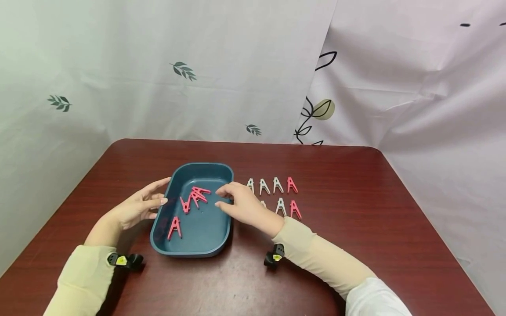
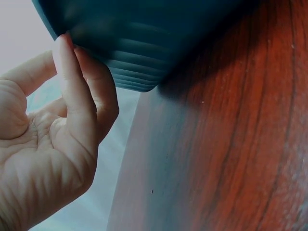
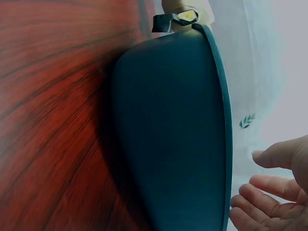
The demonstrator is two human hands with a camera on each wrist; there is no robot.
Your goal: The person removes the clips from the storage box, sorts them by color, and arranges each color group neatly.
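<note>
A blue plastic tray (image 1: 213,221) with rounded corners holds several pink clothespins (image 1: 175,227), some bunched together near its middle. At the tray's left side my left hand (image 1: 136,206) holds the rim, its thumb tip on the edge and fingers against the outer wall, also close up in the left wrist view. My right hand (image 1: 243,202) hovers over the tray's right rim, thumb and fingertips apart with nothing between them; its fingertips point at the pink pile. To its right lie white clothespins (image 1: 278,185) and pink clothespins (image 1: 292,185) in two rows, partly hidden by this hand.
The dark red wooden table (image 1: 356,228) extends to the right and in front of the tray. Pale curtains (image 1: 245,52) with leaf prints hang behind the table. Each wrist carries a small black camera, such as the right wrist camera (image 1: 274,255).
</note>
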